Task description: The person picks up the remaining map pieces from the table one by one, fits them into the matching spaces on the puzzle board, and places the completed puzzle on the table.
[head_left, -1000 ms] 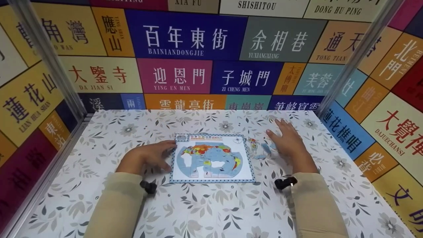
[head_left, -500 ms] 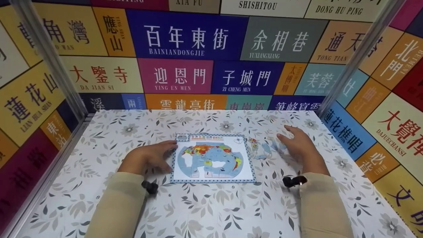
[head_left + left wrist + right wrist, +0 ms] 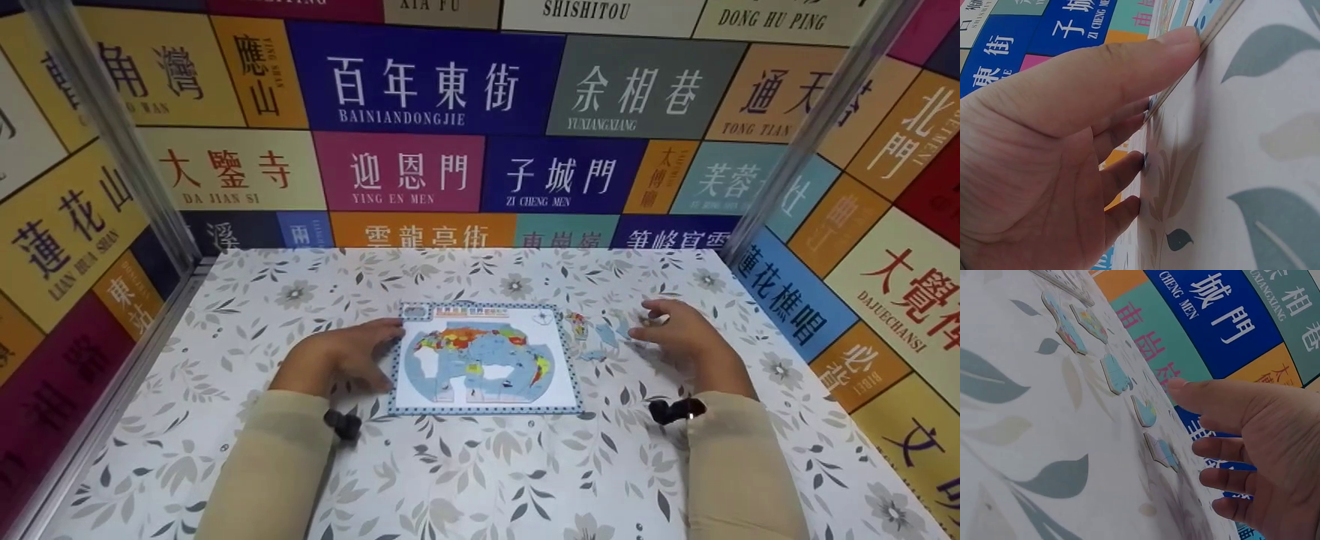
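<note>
A world-map jigsaw board (image 3: 484, 409) with a dotted blue border lies on the table; white gaps show in its map. At its left border rests my left hand (image 3: 337, 354), fingers relaxed. In the left wrist view the thumb (image 3: 1129, 67) touches the board's edge (image 3: 1220, 25), and the other fingertips reach down beside it. Right of the board, several loose puzzle pieces (image 3: 1114, 374) lie flat, mostly light blue with coloured patches. My right hand (image 3: 694, 341) hovers just right of them, fingers loosely bent, and the right wrist view shows nothing in it.
A floral-patterned cloth (image 3: 480, 480) covers the table. Panels with large coloured lettering (image 3: 420, 75) enclose the back and both sides. Metal posts stand at the left corner (image 3: 142, 142) and right corner (image 3: 810, 112).
My right hand has drawn rightward and slightly back toward me, away from the board, and its fingers have bent more. The left hand stays at the board's left border.
</note>
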`<state>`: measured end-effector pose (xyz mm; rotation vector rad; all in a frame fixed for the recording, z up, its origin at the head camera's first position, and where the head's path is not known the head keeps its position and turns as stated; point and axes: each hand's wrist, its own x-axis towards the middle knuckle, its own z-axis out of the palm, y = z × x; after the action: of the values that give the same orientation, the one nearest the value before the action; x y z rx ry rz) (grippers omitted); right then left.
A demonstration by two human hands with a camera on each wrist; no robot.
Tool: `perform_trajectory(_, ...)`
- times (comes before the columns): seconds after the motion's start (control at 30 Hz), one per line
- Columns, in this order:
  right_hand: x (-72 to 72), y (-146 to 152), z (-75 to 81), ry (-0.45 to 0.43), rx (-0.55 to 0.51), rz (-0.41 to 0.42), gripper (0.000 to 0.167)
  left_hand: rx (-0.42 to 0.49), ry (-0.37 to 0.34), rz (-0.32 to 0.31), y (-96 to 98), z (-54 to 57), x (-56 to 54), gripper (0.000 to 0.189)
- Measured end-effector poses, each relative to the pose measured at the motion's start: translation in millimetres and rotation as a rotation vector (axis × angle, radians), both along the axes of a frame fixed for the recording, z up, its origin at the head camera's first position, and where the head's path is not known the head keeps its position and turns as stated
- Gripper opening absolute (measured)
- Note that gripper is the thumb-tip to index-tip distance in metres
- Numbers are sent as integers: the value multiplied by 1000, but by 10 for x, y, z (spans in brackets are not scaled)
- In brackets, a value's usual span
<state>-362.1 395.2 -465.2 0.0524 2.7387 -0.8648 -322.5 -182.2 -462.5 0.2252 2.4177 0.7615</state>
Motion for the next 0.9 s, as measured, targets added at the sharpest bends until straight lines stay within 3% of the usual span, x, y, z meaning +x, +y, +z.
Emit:
perform_trajectory(0.27, 2, 56, -56, -116, -11, -58, 83, 3, -3, 1, -6, -13, -4, 107)
perform_trajectory(0.43, 19, 59, -63, -143, -48, -91, 74, 16, -8, 2, -11, -13, -13, 108)
perform_trajectory(0.53, 34, 52, -56, -139, -59, -104, 70, 17, -2, -3, -9, -12, -9, 108)
perform_trajectory(0.9, 22, -148, 69, 19, 28, 18, 62, 29, -3, 23, -4, 1, 13, 108)
